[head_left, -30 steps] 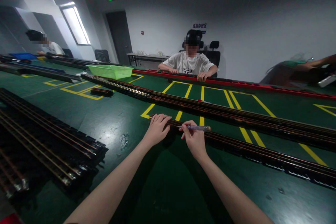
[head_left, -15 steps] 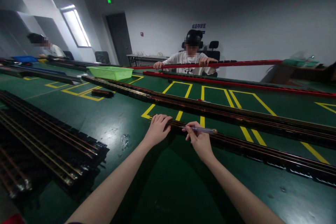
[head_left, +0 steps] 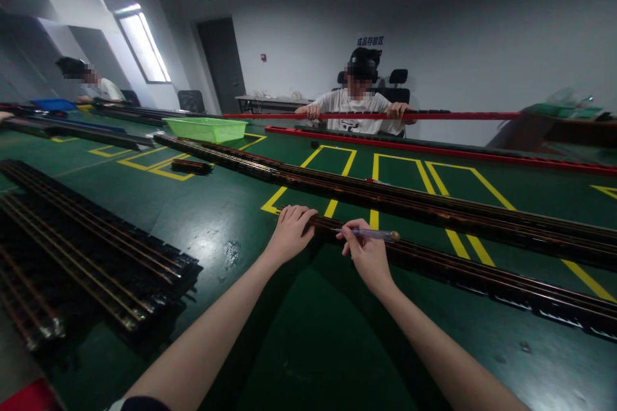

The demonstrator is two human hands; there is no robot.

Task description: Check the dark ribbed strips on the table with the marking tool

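A long dark strip point(head_left: 463, 276) with copper-coloured lines along it lies across the green table in front of me. My left hand point(head_left: 293, 229) is closed over the strip's left end, fingers draped across the top. In my right hand point(head_left: 367, 250) is a slim pen-like tool point(head_left: 378, 235) with a translucent barrel and a brass-coloured end. Its thin tip points left at the strip, just right of my left hand; whether it touches cannot be made out.
Beyond it runs a longer dark strip bundle point(head_left: 347, 187). Similar strips point(head_left: 96, 237) lie at left. A short dark piece point(head_left: 190, 167) and a green basket point(head_left: 207, 131) sit farther back. Across the table, a person point(head_left: 359, 106) holds a red rail point(head_left: 434, 115).
My view has shifted slightly. Both my hands keep nearly the same pose at the strip. The person opposite has moved both hands rightward along the red rail, which now lies more level.
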